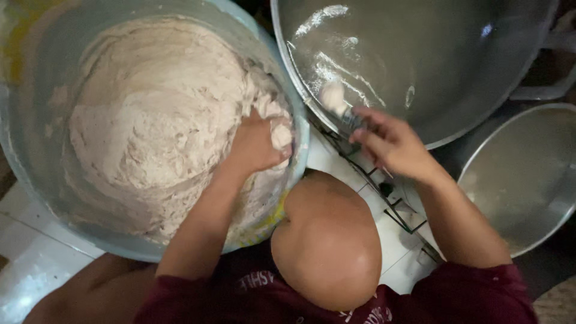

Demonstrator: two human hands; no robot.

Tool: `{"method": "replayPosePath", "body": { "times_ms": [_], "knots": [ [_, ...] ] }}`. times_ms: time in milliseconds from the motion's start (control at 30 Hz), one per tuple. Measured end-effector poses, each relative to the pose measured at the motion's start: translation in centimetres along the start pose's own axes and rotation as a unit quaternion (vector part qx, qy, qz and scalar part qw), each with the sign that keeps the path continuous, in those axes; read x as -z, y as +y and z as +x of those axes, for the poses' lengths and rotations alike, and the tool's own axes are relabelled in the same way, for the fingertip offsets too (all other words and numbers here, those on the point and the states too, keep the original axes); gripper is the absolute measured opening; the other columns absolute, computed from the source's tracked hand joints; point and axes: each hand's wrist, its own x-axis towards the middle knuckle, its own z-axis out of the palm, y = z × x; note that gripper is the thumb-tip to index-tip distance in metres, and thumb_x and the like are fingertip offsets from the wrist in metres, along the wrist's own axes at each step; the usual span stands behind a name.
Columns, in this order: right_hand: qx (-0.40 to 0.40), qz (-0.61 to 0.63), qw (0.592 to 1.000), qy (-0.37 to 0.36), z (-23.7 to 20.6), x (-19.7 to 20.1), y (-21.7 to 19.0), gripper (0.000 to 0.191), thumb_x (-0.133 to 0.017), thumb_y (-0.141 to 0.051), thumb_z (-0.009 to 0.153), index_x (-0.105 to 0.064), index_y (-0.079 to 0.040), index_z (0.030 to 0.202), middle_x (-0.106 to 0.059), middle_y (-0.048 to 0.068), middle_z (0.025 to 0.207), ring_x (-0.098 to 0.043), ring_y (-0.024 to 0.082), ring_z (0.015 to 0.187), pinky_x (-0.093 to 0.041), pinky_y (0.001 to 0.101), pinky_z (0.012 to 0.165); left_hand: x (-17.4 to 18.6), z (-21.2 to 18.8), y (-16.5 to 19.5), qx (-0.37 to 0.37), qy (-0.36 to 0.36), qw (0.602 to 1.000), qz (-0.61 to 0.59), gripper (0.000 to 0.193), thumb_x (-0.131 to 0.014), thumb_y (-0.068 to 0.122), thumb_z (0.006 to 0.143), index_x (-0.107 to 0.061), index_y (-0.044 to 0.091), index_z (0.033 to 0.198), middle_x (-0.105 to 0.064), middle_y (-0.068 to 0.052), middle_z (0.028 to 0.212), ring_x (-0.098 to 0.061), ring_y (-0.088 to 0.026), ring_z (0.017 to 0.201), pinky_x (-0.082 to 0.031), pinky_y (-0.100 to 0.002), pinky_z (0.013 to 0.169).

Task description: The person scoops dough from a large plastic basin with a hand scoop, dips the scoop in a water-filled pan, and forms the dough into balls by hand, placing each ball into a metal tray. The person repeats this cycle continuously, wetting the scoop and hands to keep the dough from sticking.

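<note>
A large pale-blue bowl (298, 153) holds a big mass of sticky beige dough (150, 120). My left hand (257, 146) is sunk into the dough at the bowl's right side, its fingers closed around a lump. My right hand (393, 147) grips a small metal utensil (348, 117) with a blob of dough (332, 95) on its tip. It holds the utensil over the near rim of a wide, shiny metal pan (456, 72) that looks oiled.
A second metal pan (528, 174) sits at the right. A dark wire rack (390, 195) lies on the white tiled floor (36, 264) between the vessels. My bent knee (327, 240) is just below the bowl, next to the rack.
</note>
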Motion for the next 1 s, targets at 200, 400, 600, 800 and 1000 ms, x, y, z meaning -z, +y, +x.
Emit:
{"method": "replayPosePath", "body": {
  "times_ms": [200,400,600,800,1000],
  "knots": [
    [0.177,-0.342,0.904,0.188,2.7,1.5,1.5,0.052,-0.069,-0.009,0.094,-0.057,-0.006,0.145,-0.072,0.026,0.115,-0.072,0.038,0.097,-0.057,0.0446,0.08,-1.8,-0.6,0.3,0.12,0.051,0.983,-0.127,0.04,-0.08,0.035,0.072,-0.069,0.01,0.102,-0.075,-0.018,0.093,-0.072,-0.038,0.09,-0.058,-0.045,0.083],
    [0.106,-0.284,0.929,0.211,2.2,2.3,0.5,0.046,-0.067,-0.013,0.096,-0.057,-0.006,0.141,-0.072,0.023,0.111,-0.074,0.033,0.091,-0.056,0.0414,0.079,-2.7,-0.2,1.5,0.001,0.165,0.982,-0.089,0.024,-0.079,0.026,0.083,-0.066,0.007,0.077,-0.071,-0.017,0.082,-0.067,-0.039,0.079,-0.055,-0.046,0.078],
    [0.097,-0.148,0.972,0.155,-0.5,0.8,-0.5,0.035,-0.062,-0.007,0.1,-0.059,-0.001,0.134,-0.073,0.012,0.104,-0.067,0.018,0.086,-0.053,0.0337,0.075,-3.5,0.2,3.3,0.081,0.197,0.963,-0.163,0.03,-0.078,0.024,0.087,-0.059,0.006,0.073,-0.064,-0.014,0.067,-0.064,-0.036,0.062,-0.054,-0.042,0.062],
    [0.123,-0.135,0.983,0.024,-2.2,-3.0,-1.4,0.042,-0.066,-0.011,0.099,-0.059,-0.005,0.141,-0.071,0.012,0.103,-0.064,0.013,0.082,-0.053,0.0311,0.072,-3.8,0.4,4.2,0.034,0.248,0.952,-0.175,0.027,-0.079,0.025,0.08,-0.06,0.006,0.081,-0.067,-0.013,0.072,-0.069,-0.035,0.066,-0.056,-0.043,0.061],
    [0.238,-0.186,0.953,-0.009,-2.7,-3.6,-2.6,0.04,-0.064,-0.01,0.099,-0.059,-0.006,0.139,-0.072,0.012,0.11,-0.062,0.01,0.084,-0.05,0.0274,0.068,-4.7,1.1,3.7,0.073,0.161,0.982,-0.068,0.023,-0.079,0.025,0.075,-0.071,0.009,0.089,-0.072,-0.016,0.083,-0.071,-0.037,0.078,-0.057,-0.048,0.075]
  ]
}}
